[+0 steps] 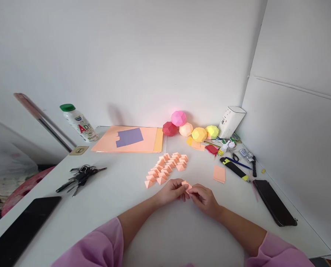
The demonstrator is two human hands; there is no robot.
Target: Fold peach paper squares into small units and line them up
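Head view: a white table [121, 193] is seen from above, with two arms in pink sleeves reaching in from the near edge.
Paper piece: a small orange paper [186, 185] is held just above the table, near the middle, a bit toward the near edge.
Left hand: the left hand [171, 191] is curled, and its fingertips are pinched on the left side of the paper piece.
Right hand: the right hand [204, 198] is curled too, and its fingertips are pinched on the right side. The two hands are touching.
Folded pile: many folded orange bits [166, 167] are laid in rows just behind the hands, toward the far edge.
Spare sheet: one flat orange square [219, 173] is lying to the right of the pile.
Big sheets: orange sheets [129, 139] with a purple scrap on top are lying at the far edge.
Balls: five paper balls [190, 128] are set against the wall at the far edge.
Right side: a glue bottle [223, 148], a knife [234, 168] and a phone [275, 202] are lying along the right edge.
Left side: keys [80, 177] are lying near the left edge, with a bottle [79, 122] at the far left corner.
Good fold: the edges should be lined up first, and then the crease should be pressed flat and hard.
Care: the piece should be kept small and tight, like the ones in the pile.
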